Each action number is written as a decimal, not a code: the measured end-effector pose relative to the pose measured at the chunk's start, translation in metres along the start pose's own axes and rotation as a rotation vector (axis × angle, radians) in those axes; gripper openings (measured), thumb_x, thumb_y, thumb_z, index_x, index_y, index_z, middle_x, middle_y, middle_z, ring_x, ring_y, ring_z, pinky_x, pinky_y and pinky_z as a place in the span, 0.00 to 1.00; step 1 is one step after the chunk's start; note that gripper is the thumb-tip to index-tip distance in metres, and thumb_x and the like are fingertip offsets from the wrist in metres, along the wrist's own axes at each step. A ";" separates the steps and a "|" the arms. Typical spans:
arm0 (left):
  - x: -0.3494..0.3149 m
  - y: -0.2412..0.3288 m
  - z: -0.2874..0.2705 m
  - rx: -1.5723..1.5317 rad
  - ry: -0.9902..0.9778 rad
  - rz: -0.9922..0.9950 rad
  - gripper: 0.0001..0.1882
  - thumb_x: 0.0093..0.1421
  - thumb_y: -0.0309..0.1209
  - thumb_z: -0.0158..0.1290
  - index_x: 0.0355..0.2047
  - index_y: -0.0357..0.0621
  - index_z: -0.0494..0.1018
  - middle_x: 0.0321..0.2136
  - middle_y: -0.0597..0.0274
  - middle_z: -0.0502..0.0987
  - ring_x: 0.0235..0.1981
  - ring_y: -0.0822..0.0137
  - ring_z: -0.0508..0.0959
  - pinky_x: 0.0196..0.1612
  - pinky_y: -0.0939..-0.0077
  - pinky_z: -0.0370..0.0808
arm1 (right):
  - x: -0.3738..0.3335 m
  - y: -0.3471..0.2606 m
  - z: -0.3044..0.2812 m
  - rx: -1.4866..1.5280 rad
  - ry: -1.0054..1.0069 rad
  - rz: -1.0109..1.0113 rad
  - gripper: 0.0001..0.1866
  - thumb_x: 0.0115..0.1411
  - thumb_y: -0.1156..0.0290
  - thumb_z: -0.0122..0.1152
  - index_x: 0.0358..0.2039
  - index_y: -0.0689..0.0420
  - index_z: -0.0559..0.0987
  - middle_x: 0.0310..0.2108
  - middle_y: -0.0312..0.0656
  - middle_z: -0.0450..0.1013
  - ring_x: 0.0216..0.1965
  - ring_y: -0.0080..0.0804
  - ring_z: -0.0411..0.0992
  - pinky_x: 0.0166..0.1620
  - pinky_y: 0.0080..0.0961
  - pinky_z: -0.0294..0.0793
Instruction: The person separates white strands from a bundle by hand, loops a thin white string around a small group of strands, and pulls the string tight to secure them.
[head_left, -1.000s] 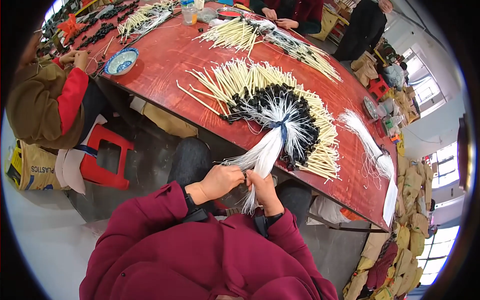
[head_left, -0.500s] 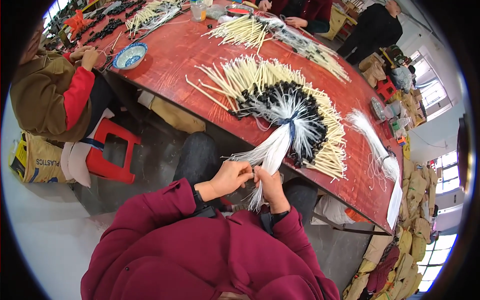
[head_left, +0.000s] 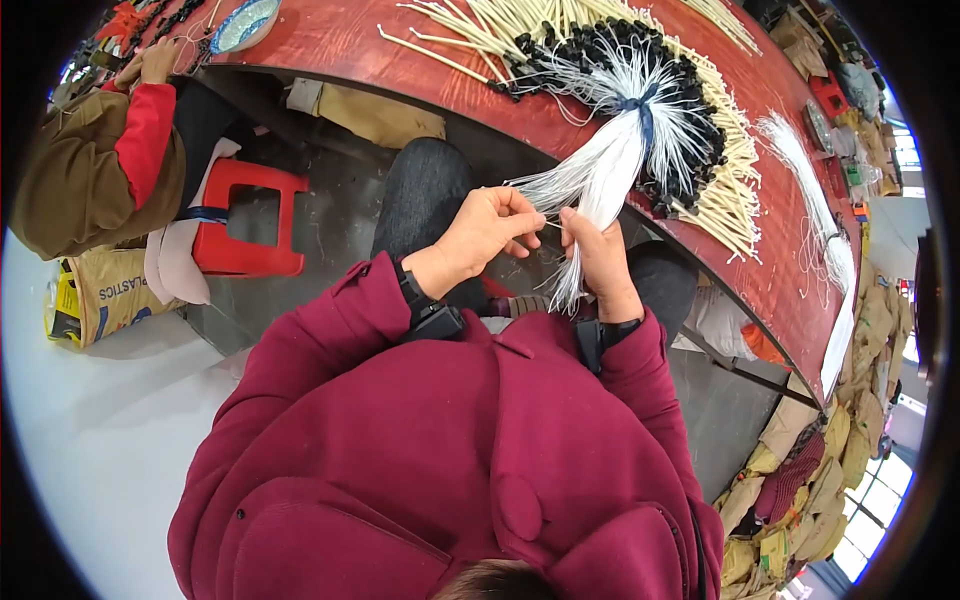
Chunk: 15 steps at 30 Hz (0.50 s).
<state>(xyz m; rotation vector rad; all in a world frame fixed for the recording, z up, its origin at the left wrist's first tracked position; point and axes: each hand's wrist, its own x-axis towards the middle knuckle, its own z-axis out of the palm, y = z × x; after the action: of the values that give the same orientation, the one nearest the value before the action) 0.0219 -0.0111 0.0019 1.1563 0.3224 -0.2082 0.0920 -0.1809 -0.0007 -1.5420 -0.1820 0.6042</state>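
A thick bundle of white strings (head_left: 612, 165) hangs over the table's near edge, gathered by a dark blue tie (head_left: 645, 108). Beyond the tie its strands fan out to black caps (head_left: 712, 130) on many cream-coloured thin sticks (head_left: 722, 215). My right hand (head_left: 602, 262) is closed round the lower part of the bundle, whose loose ends dangle below the fingers. Just left of it, my left hand (head_left: 482, 236) pinches a thin strand between thumb and forefinger, the other fingers curled. The strand runs toward my right thumb.
Another hank of white strings (head_left: 808, 195) lies along the right side of the red table (head_left: 345, 42). A patterned bowl (head_left: 246, 24) sits near the left edge. A seated person's red sleeve (head_left: 148, 140), a red stool (head_left: 297, 215) and stacked sacks (head_left: 835, 455) are around me.
The view has tipped downward, so the table and bundle appear higher and farther right. My left fingertips have drawn a little away from my right hand, with the thin strand now showing between them.
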 end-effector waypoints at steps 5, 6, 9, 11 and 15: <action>-0.009 0.004 -0.006 -0.168 0.020 -0.155 0.07 0.59 0.31 0.54 0.31 0.39 0.72 0.27 0.62 0.76 0.24 0.74 0.77 0.23 0.85 0.74 | -0.002 0.000 0.001 0.011 -0.002 0.008 0.09 0.57 0.68 0.55 0.21 0.54 0.72 0.14 0.30 0.66 0.15 0.16 0.61 0.20 0.14 0.58; -0.011 0.005 -0.006 -0.211 0.025 -0.187 0.08 0.59 0.32 0.54 0.31 0.39 0.72 0.27 0.61 0.76 0.24 0.74 0.77 0.23 0.85 0.74 | -0.002 0.000 0.001 0.019 -0.003 0.011 0.10 0.57 0.68 0.55 0.20 0.54 0.72 0.14 0.30 0.66 0.15 0.16 0.61 0.20 0.14 0.58; -0.014 0.019 0.002 -0.134 0.011 -0.204 0.09 0.59 0.33 0.54 0.32 0.39 0.72 0.26 0.61 0.76 0.22 0.74 0.77 0.21 0.86 0.72 | -0.001 0.000 0.000 0.024 -0.013 0.005 0.10 0.57 0.68 0.55 0.20 0.53 0.72 0.14 0.30 0.66 0.15 0.15 0.61 0.20 0.13 0.58; -0.013 0.020 0.006 -0.097 0.005 -0.212 0.09 0.59 0.33 0.53 0.32 0.40 0.73 0.26 0.61 0.76 0.21 0.75 0.77 0.20 0.86 0.72 | -0.002 -0.001 0.000 0.024 -0.020 0.003 0.10 0.58 0.68 0.55 0.20 0.53 0.72 0.14 0.29 0.66 0.15 0.15 0.61 0.20 0.13 0.58; -0.005 0.009 0.004 0.380 -0.085 0.038 0.09 0.60 0.34 0.51 0.33 0.40 0.73 0.24 0.62 0.76 0.19 0.75 0.76 0.18 0.88 0.69 | -0.003 -0.002 0.000 0.019 0.001 0.030 0.10 0.58 0.68 0.55 0.20 0.53 0.72 0.14 0.29 0.65 0.15 0.15 0.61 0.20 0.13 0.58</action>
<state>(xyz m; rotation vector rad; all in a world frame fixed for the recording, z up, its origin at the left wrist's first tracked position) 0.0205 -0.0118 0.0129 1.5229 0.1894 -0.2927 0.0895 -0.1820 0.0020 -1.5285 -0.1521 0.6273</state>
